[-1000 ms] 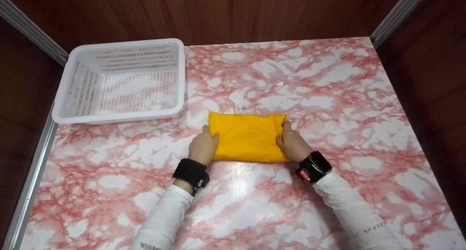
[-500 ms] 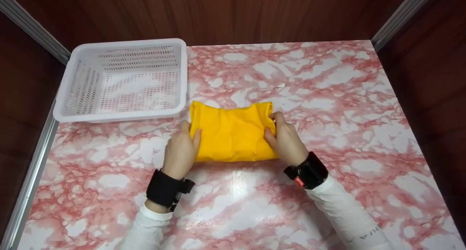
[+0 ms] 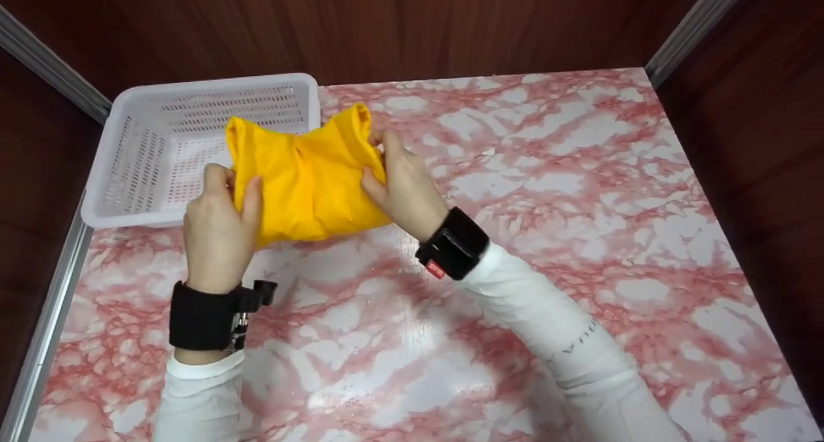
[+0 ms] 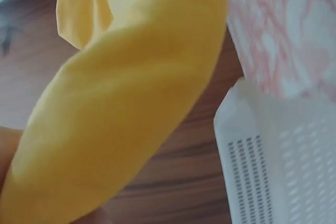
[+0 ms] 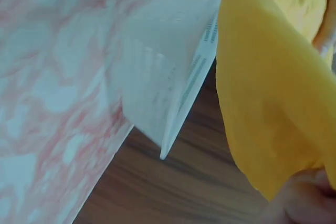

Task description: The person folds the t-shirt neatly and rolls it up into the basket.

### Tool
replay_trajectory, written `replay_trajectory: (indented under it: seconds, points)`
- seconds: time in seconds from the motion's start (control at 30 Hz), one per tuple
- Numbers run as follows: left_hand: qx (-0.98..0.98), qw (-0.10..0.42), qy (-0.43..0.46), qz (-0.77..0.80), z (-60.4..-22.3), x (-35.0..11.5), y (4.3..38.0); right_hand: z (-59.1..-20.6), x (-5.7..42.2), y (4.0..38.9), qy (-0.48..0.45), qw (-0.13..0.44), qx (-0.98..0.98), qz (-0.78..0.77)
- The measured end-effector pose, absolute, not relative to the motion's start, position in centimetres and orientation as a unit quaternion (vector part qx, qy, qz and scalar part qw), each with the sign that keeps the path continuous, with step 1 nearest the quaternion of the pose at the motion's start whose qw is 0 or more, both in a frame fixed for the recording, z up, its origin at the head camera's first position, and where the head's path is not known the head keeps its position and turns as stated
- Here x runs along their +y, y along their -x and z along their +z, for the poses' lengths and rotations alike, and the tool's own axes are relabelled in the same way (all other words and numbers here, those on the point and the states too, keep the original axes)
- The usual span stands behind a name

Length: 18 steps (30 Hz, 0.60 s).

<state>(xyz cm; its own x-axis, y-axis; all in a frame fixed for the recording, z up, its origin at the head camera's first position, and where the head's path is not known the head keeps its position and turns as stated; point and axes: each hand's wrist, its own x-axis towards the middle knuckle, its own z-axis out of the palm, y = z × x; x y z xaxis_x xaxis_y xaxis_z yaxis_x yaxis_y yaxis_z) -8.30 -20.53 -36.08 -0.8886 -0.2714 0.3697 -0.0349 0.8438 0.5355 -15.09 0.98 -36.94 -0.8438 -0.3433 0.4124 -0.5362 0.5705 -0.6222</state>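
Observation:
A folded yellow cloth point(image 3: 309, 184) is held up between both hands, overlapping the near right part of the white basket point(image 3: 199, 220) in the head view. My left hand point(image 3: 219, 236) grips its left end, thumb on the near face and fingers behind. At the other end my right hand point(image 3: 412, 188) pinches the cloth the same way. The cloth sags in the middle, and its two upper corners stick up. Yellow fabric point(image 4: 121, 93) fills much of the left wrist view. In the right wrist view the cloth point(image 5: 268, 87) hangs beside the basket point(image 5: 157, 77).
The basket, with slotted walls, stands at the table's back left corner. Red and white marbled tabletop point(image 3: 579, 191) spreads to the right and in front. Dark wood panels point(image 3: 450, 30) with metal corner strips point(image 3: 55, 65) enclose the back and sides.
Both hands have lifted the yellow cloth off the table and carried it left and away from the body, over to the basket. The cloth has bent in the middle.

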Motion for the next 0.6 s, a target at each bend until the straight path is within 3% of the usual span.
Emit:
replay_trajectory:
  seconds: [0.27, 0.4, 0.6]
  points:
    - [-0.922, 0.246, -0.132, -0.267, -34.7, -23.0, 10.5, -36.2, -4.9, 18.1, -0.266, 0.078, -0.883, 0.378]
    - [-0.923, 0.234, -0.158, -0.262, -34.7, -24.7, 12.1, -36.4, -7.2, 19.5, -0.276, 0.042, -0.895, 0.348]
    - [-0.933, 0.203, -0.178, -0.24, -35.4, -26.6, 14.5, -37.7, -9.9, 20.7, -0.3, 0.054, -0.916, 0.262]
